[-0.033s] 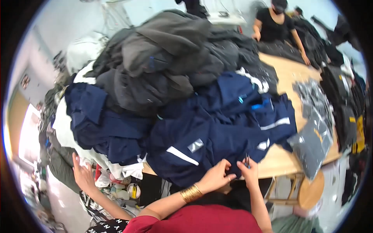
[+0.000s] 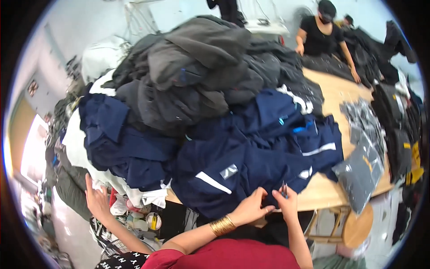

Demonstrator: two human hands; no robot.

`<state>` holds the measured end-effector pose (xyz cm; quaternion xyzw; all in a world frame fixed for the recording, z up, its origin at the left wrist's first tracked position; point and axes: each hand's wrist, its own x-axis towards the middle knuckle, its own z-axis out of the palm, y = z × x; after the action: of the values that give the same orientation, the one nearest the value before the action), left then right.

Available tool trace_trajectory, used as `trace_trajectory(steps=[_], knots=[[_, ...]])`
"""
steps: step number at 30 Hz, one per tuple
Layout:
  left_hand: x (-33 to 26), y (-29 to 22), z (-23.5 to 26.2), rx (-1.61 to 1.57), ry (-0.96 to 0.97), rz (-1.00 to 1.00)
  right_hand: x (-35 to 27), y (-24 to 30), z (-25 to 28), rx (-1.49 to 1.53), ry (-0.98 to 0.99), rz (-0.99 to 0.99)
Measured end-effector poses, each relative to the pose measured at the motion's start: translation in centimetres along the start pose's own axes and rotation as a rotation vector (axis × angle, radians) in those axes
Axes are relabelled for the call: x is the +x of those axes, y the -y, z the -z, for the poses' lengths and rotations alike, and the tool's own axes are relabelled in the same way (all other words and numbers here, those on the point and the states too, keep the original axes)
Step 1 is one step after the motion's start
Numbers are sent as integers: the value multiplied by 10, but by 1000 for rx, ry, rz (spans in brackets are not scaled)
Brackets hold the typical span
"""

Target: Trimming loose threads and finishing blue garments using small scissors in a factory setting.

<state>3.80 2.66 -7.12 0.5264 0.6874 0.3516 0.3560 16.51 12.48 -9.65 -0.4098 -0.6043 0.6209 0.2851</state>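
Observation:
A navy garment [image 2: 251, 179] with white stripes and a small reflective patch is spread at the table's front edge. My left hand [image 2: 250, 208], with a gold bracelet at the wrist, has its fingers curled on the garment's near edge. Close beside it, my right hand [image 2: 286, 203] is closed around small thread snips [image 2: 284, 190], their metal tips pointing up. Which bit of cloth lies between the two hands is too small to make out.
Dark grey garments [image 2: 192, 67] are heaped behind the navy cloth. Bagged grey clothing [image 2: 360, 172] hangs over the table's [image 2: 329, 85] right edge, above a round wooden stool [image 2: 358, 226]. Another person's hand [image 2: 97, 199] reaches in at left; a co-worker [image 2: 322, 38] handles dark cloth at far right.
The whole view has shifted slightly, with the far things sitting a little lower and farther right. My hands stay at the garment's near edge, with the snips still in my right hand.

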Motion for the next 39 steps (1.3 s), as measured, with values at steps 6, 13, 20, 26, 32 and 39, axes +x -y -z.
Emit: trace_trajectory(steps=[6, 13, 20, 26, 32, 39], knots=[[1, 6, 31, -290, -162, -63, -4, 64, -30, -192, 169, 286], [-9, 5, 86, -1083, 26, 103, 11, 79, -26, -184, 184, 390], [-22, 29, 125, -1604, -151, 35, 24, 48, -12, -472, -42, 508], [-27, 41, 138, -1361, -290, 67, 11, 33, -30, -249, 131, 371], [-40, 15, 223, -411, -520, -325, 7, 27, -53, -531, 74, 545], [-105, -59, 520, -574, -1527, -777, 14, 31, -50, -582, 181, 517]])
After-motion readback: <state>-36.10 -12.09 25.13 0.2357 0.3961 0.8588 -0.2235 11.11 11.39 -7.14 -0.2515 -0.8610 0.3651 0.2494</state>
